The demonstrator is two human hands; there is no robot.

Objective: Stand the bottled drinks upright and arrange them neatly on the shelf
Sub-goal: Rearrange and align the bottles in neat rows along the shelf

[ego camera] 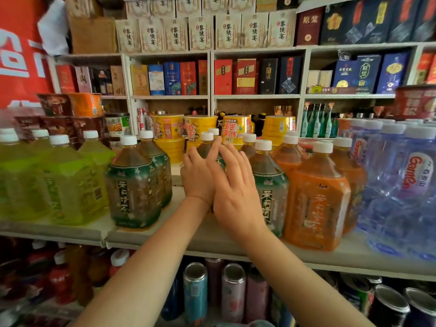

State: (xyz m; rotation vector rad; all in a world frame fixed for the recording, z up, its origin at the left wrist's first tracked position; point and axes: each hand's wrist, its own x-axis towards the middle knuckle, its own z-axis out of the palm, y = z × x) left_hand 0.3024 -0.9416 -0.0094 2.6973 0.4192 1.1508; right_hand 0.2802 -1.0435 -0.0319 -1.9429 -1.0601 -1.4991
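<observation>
Large tea bottles with white caps stand upright on the grey shelf [165,234]. A dark green-labelled bottle [133,182] stands front left, another green-labelled one [271,185] right of centre, and orange-labelled bottles [316,197] beyond it. Between them a further tea bottle [207,143] stands behind my hands, mostly hidden. My left hand [197,178] and my right hand [232,182] lie against its front with fingers straight, the right overlapping the left.
Yellow-green bottles [68,182] fill the shelf's left end; clear blue water jugs [401,185] fill the right. Yellow noodle cups [167,128] sit behind the bottles. Boxed goods line the upper shelves. Cans [195,291] and red bottles stand on the lower shelf.
</observation>
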